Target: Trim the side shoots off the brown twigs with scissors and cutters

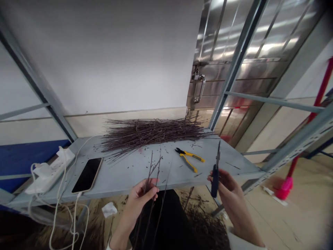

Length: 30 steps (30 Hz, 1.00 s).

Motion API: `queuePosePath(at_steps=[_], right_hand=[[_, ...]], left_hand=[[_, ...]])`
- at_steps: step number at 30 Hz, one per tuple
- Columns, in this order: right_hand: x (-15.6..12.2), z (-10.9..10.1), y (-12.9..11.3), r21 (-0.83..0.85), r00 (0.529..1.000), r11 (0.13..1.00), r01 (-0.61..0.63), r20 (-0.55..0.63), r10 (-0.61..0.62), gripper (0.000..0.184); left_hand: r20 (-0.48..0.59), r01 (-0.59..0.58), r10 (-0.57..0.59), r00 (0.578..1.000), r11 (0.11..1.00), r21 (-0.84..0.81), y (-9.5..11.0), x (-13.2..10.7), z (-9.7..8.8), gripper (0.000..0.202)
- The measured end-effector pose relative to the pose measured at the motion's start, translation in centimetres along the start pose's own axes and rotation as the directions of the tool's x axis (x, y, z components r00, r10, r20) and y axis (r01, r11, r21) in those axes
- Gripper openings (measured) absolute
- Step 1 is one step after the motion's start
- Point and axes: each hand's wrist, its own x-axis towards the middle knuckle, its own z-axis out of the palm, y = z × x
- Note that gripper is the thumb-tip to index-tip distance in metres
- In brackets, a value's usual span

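Note:
My left hand (pixel 144 194) is closed around a few thin brown twigs (pixel 151 166) at the table's front edge. Their tips rise above my fingers, and their lower ends hang down in front of dark trousers. To the right, my right hand (pixel 229 189) grips a pair of scissors (pixel 215 175) with dark blue handles, seen nearly edge-on with the blades pointing up. The two hands are well apart. Between and beyond them lie yellow-and-black cutting pliers (pixel 189 158), their handles spread. Across the back of the table stretches a large bundle of dark twigs (pixel 153 132).
On the grey metal table (pixel 114 173), a phone (pixel 87 174) plugged into a white cable lies left, beside a white power strip (pixel 52 170). Shelf posts (pixel 238 59) frame the table. Cut twigs (pixel 205 222) and white paper (pixel 109 209) litter the floor.

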Motion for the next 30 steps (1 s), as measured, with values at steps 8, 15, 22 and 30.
queuePosePath(at_steps=[8,15,22,30], right_hand=[[-2.4,3.4,0.6,-0.086,0.963,0.976,0.200,0.203,-0.179,0.031],[-3.8,6.1,0.6,0.160,0.926,0.964,0.214,0.280,-0.252,0.037],[-6.6,5.3,-2.0,-0.050,0.857,0.997,0.054,0.515,-0.021,0.030],[-5.7,5.3,-4.9,-0.239,0.650,0.969,0.060,0.746,0.144,0.029]], left_hand=[[0.081,0.022,-0.019,0.997,0.999,-0.046,0.9,-0.6,1.5,0.033],[0.057,0.046,-0.040,0.998,0.994,-0.104,2.6,-1.6,2.1,0.030],[0.067,0.117,-0.106,0.992,0.975,-0.188,3.2,-2.1,2.2,0.033],[0.009,0.152,-0.155,0.988,0.956,-0.249,3.2,-1.6,1.8,0.042]])
